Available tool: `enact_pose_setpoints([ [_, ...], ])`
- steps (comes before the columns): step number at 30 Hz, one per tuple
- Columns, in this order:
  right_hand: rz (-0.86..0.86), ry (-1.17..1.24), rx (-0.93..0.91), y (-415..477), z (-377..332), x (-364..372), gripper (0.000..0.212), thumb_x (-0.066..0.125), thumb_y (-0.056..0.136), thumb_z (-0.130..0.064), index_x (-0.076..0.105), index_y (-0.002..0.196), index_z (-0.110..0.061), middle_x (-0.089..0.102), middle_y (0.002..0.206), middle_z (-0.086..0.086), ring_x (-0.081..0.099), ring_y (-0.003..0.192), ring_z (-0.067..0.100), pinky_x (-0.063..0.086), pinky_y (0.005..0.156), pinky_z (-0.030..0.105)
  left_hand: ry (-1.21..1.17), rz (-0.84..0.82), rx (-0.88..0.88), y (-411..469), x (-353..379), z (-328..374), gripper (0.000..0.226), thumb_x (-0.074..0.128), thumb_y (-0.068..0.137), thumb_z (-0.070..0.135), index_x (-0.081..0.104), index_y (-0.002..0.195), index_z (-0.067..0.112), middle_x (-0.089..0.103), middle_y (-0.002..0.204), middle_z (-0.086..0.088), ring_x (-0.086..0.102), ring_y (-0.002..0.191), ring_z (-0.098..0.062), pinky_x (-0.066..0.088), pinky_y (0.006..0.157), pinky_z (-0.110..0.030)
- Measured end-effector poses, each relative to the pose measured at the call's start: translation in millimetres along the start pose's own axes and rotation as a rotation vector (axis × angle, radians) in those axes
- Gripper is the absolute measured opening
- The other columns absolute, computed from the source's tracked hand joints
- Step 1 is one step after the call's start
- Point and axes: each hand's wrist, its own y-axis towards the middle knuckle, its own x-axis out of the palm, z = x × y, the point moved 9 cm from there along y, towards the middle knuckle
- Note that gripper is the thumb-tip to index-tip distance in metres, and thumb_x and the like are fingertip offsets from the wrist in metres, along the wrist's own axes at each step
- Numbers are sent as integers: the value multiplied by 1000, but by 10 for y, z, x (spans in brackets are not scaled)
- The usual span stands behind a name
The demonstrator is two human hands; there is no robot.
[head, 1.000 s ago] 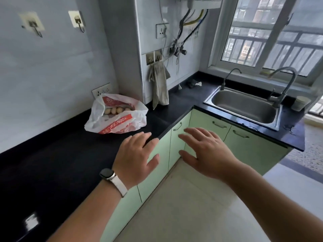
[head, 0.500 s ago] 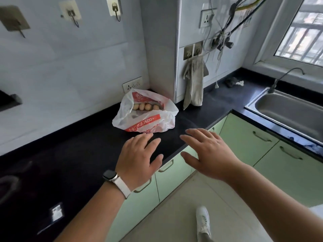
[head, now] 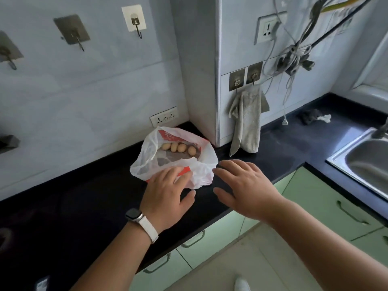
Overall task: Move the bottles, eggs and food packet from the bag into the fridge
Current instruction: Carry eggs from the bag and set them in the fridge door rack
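Two hands out over the black counter (head: 84,196), neither gripping anything. Left hand (head: 165,194), watch (head: 133,214) on wrist: fingers straight, tips over the near edge of the bag (head: 148,156), contact unclear. White-and-red bag sits open at the counter's far side, four eggs (head: 181,148) visible inside. Right hand (head: 245,185) just right of the bag, fingers spread. Towel (head: 247,122) hangs further right; sink (head: 367,162) at far right.

A grey towel (head: 247,120) hangs beside the steel sink (head: 365,162) above the black counter (head: 84,198).
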Motion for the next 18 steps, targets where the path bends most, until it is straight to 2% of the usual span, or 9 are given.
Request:
enact_pose_setpoints([
  [3, -8, 9, -45, 198, 277, 8, 53, 34, 93, -61, 52, 133, -30, 53, 136, -7, 47, 129, 20, 38, 105, 40, 24, -13, -47, 219, 97, 45, 46, 51, 91, 48, 62, 128, 24, 61, 125, 3, 56, 116, -20, 48, 94, -40],
  [7, 4, 30, -100, 434, 502, 65, 52, 38, 92, -60, 54, 131, -29, 56, 132, -5, 51, 125, 23, 43, 101, 41, 35, 13, -117, 361, 156, 3, 40, 56, 90, 45, 66, 121, 22, 63, 119, 2, 58, 113, -20, 49, 94, -38],
  [10, 1, 57, -129, 566, 558, 156, 51, 40, 91, -59, 56, 128, -27, 57, 130, -4, 53, 122, 23, 44, 97, 41, 29, 6, -158, 398, 198, -46, 42, 50, 91, 47, 66, 120, 23, 64, 120, 4, 59, 112, -18, 49, 93, -37],
  [14, -45, 65, -162, 720, 593, 313, 51, 37, 92, -60, 53, 129, -29, 56, 133, -4, 51, 125, 22, 42, 100, 40, 44, -46, -224, 401, 323, -247, 44, 49, 89, 48, 64, 122, 25, 63, 120, 4, 60, 113, -19, 49, 93, -37],
  [18, -70, 72, -163, 897, 634, 484, 50, 40, 90, -58, 56, 126, -27, 59, 130, -2, 55, 121, 24, 45, 96, 41, 62, -95, -279, 443, 506, -483, 49, 44, 90, 51, 67, 121, 20, 64, 121, 1, 61, 114, -21, 50, 93, -39],
])
